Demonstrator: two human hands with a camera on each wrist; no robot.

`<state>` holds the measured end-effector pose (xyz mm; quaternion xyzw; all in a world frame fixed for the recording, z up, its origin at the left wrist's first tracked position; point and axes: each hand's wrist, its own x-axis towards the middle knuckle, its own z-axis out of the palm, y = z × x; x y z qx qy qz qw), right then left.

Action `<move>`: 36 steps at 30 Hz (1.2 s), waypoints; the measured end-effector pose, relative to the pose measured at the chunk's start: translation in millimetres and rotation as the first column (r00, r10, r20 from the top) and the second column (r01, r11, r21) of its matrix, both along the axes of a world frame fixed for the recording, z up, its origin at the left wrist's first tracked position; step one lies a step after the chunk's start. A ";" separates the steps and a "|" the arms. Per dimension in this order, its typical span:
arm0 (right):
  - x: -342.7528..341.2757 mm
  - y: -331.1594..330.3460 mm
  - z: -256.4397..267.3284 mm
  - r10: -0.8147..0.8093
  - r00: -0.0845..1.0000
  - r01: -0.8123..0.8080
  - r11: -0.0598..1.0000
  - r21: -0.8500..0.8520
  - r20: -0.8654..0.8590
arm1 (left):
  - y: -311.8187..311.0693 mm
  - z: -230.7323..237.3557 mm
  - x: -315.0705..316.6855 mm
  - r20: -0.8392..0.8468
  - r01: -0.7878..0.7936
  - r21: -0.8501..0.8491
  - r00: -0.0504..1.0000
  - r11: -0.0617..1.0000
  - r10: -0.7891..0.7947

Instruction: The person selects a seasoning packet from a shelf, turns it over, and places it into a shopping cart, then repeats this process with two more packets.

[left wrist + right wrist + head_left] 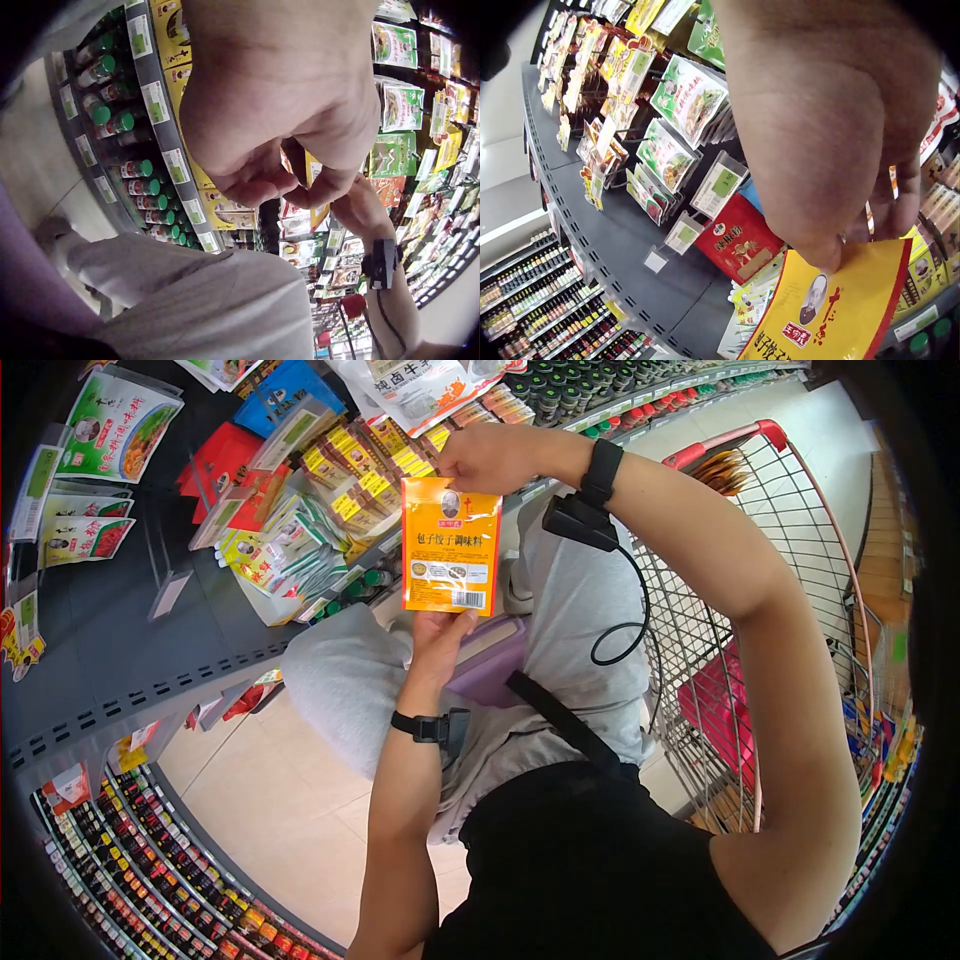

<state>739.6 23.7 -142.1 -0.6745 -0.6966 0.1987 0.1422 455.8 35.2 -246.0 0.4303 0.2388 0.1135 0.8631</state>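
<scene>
A yellow-orange seasoning packet (450, 550) with red side edges and a small portrait stands upright between both hands, its printed face toward the head camera. At its bottom edge, my left hand (438, 640) pinches it with the thumb in front. My right hand (490, 458) grips the top edge near its corner. In the right wrist view the right thumb lies on the front of the packet (829, 300), with the fingers behind it. The left wrist view shows the curled left hand (277, 120), and only a sliver of the packet appears past its fingers.
Green and white packets (125, 420) hang on hooks along a dark shelf panel (110, 590). Small yellow boxes (355, 470) and a red packet (739, 240) are behind the held packet. A wire shopping cart (800, 530) is at the right, holding a pink item (720, 710). Green-capped jars (150, 202) line a low shelf.
</scene>
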 end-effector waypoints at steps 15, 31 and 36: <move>1.6 3.4 21.5 -0.294 0.793 0.145 0.942 -0.304 -0.533 | 11.3 -4.1 3.4 -0.035 -0.199 0.087 0.979 0.976 0.203; 4.8 4.5 9.9 -0.147 0.986 0.133 0.976 -0.170 -0.078 | 7.1 -7.2 0.8 -0.079 -0.188 0.073 0.978 0.979 0.194; 6.4 4.5 6.2 -0.133 0.990 0.137 0.976 -0.169 0.036 | 6.6 -6.8 1.6 -0.096 -0.162 0.077 0.981 0.984 0.169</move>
